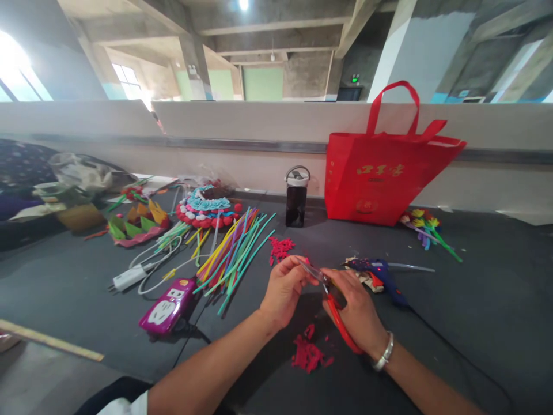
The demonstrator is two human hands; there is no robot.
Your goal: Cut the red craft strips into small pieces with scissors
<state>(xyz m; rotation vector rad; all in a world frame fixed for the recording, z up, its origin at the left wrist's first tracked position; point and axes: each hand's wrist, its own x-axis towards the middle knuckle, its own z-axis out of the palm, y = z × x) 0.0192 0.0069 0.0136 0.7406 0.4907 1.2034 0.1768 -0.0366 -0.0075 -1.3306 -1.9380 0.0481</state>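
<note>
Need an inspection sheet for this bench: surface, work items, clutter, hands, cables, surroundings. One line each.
Surface: dark tabletop, small scraps scattered.
Work items: red-handled scissors at a small red piece; red bits in a near pile and a far pile.
Clutter: multicoloured stems, likely pipe cleaners; purple power strip; glue gun; handled tumbler; red tote bag.
Hands: left hand pinches the red piece; right hand holds the scissors. Blade gap unclear.
Cables: white adapter with looped lead, left; black glue-gun cord across the right side.
Surroundings: pale partition behind; concrete beams overhead; green exit sign.
</note>
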